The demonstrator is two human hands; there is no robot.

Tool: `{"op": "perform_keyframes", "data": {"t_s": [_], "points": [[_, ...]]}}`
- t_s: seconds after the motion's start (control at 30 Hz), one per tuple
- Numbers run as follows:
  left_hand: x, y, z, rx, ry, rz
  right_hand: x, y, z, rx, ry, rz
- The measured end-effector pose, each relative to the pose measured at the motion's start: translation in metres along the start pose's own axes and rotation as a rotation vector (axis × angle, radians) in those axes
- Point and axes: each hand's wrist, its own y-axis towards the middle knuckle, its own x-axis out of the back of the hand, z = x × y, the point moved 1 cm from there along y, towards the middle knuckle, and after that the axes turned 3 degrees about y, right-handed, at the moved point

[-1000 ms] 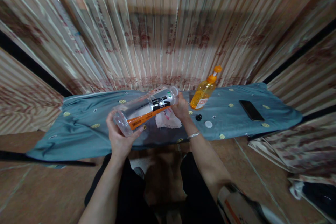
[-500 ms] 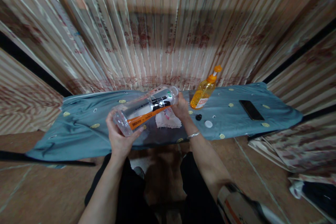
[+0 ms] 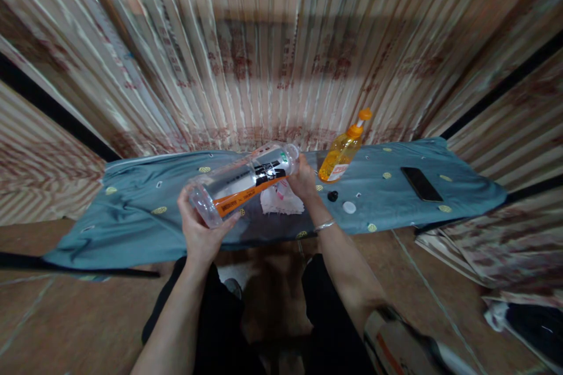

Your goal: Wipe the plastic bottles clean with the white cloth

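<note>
Head view: clear bottle (image 3: 244, 183) tilted over white cloth (image 3: 281, 199).
Left hand (image 3: 200, 234) fingers cupping base, right hand (image 3: 303, 179) pinching neck; could slip, knocking orange bottle (image 3: 343, 155).

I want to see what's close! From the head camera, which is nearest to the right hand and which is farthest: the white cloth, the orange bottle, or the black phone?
From the right hand:
1. White cloth, just beside it, on its left.
2. Orange bottle, standing a little to its right.
3. Black phone, lying far right on the blue cover.
</note>
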Motion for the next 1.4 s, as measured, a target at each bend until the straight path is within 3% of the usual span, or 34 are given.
{"op": "perform_keyframes", "data": {"t_s": [0.7,1.4], "points": [[0.000,0.000,-0.003,-0.020,0.004,0.001,0.002,0.000,0.000,0.003,-0.036,0.017],[0.000,0.000,-0.008,0.059,-0.016,-0.016,0.003,0.000,0.002,-0.023,-0.012,0.021]]}}
